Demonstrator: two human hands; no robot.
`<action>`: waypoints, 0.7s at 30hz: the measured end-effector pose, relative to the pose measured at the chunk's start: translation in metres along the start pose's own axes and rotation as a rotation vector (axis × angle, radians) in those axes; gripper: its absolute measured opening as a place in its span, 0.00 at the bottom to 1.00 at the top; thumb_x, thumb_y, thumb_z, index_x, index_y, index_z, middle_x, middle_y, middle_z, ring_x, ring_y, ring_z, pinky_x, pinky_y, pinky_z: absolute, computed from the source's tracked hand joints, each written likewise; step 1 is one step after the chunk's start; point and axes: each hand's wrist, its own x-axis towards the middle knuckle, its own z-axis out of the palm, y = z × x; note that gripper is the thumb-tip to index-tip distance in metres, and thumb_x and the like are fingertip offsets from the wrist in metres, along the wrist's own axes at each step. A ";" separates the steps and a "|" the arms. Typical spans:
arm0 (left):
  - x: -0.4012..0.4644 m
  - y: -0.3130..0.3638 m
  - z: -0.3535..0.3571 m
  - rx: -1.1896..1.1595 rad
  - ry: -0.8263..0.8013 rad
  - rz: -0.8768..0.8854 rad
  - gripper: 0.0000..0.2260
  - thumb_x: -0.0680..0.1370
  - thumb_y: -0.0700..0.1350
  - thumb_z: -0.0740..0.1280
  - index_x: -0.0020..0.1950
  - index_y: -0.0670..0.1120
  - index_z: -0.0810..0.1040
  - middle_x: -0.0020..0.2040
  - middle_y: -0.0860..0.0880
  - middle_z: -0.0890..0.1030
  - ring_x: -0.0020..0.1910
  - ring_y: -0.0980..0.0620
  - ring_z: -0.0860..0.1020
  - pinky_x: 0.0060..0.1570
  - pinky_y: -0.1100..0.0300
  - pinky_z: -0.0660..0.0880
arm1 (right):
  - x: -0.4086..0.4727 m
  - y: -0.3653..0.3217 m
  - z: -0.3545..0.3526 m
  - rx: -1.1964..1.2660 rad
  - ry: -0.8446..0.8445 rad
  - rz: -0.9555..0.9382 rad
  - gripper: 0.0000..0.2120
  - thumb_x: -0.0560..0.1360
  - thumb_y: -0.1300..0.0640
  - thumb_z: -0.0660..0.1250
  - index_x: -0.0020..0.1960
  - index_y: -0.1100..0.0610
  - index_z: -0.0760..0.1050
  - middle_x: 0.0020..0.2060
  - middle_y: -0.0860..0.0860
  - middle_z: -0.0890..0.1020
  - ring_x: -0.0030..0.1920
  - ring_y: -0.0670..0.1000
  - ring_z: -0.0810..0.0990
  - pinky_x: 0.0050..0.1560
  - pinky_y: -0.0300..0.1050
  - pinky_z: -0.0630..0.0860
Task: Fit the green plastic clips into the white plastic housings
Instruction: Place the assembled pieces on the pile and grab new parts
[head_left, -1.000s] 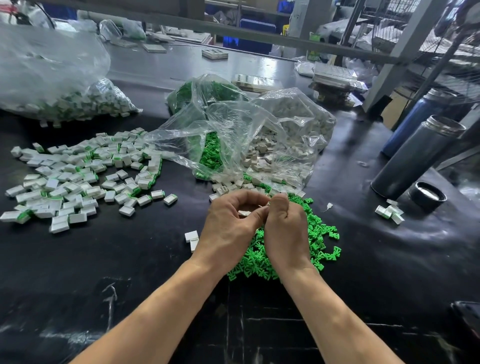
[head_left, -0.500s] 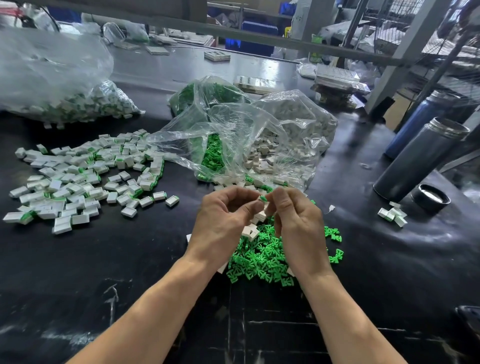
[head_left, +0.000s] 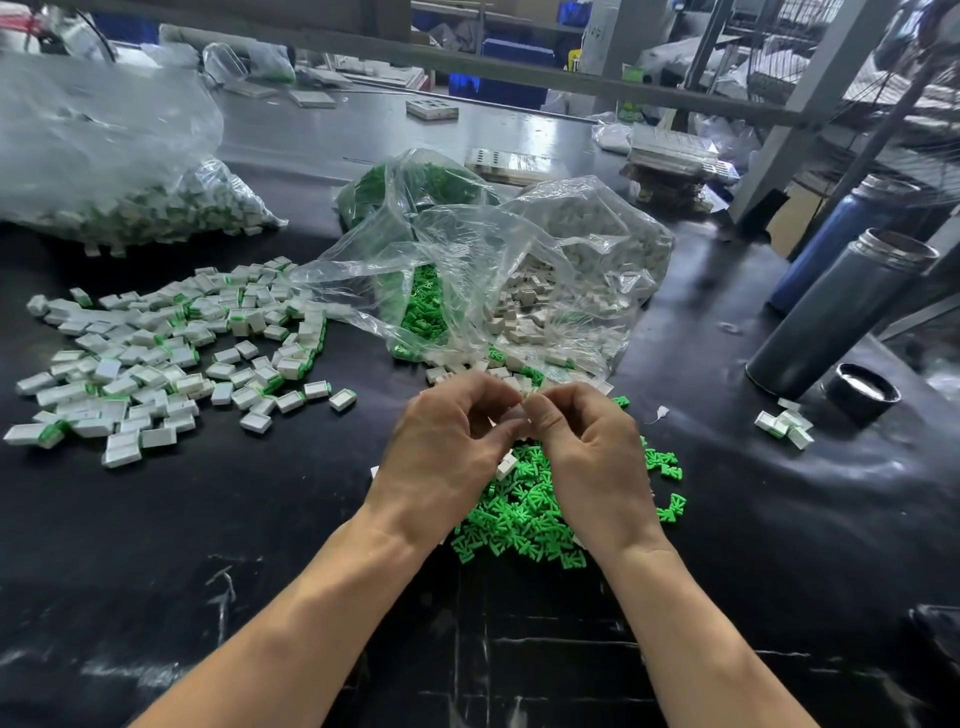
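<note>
Our left hand (head_left: 447, 457) has its fingers curled and pinches a small white housing (head_left: 511, 415), and just to the right our right hand (head_left: 587, 452) pinches against it; whether a green clip sits between those fingertips we cannot tell. Both hands meet above the pile of loose green clips (head_left: 524, 514) on the desk (head_left: 260, 545), so we judge the clip must go leftward into the housing.

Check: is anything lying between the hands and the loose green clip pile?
Nothing visible does. Left hand and right hand meet directly above the green clips, with only stray white housings among them.
</note>
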 end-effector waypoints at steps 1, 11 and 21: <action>0.000 0.000 0.000 0.023 -0.002 0.005 0.06 0.75 0.50 0.77 0.50 0.58 0.83 0.42 0.60 0.84 0.42 0.60 0.83 0.40 0.64 0.81 | 0.000 0.000 0.000 0.000 0.004 0.006 0.05 0.82 0.51 0.70 0.48 0.49 0.82 0.40 0.43 0.86 0.41 0.43 0.84 0.41 0.34 0.77; 0.012 -0.017 -0.040 0.545 0.102 -0.202 0.03 0.78 0.53 0.72 0.50 0.55 0.82 0.51 0.56 0.80 0.50 0.53 0.80 0.53 0.54 0.78 | 0.003 0.006 -0.013 -0.160 0.100 0.099 0.08 0.81 0.49 0.69 0.43 0.47 0.79 0.37 0.37 0.83 0.39 0.38 0.80 0.36 0.28 0.72; 0.026 -0.037 -0.067 0.771 0.236 -0.355 0.08 0.79 0.49 0.70 0.55 0.49 0.85 0.56 0.44 0.83 0.55 0.41 0.80 0.54 0.49 0.76 | 0.005 0.006 -0.022 -0.470 0.018 0.168 0.07 0.79 0.46 0.71 0.46 0.48 0.83 0.38 0.42 0.83 0.44 0.49 0.82 0.49 0.51 0.80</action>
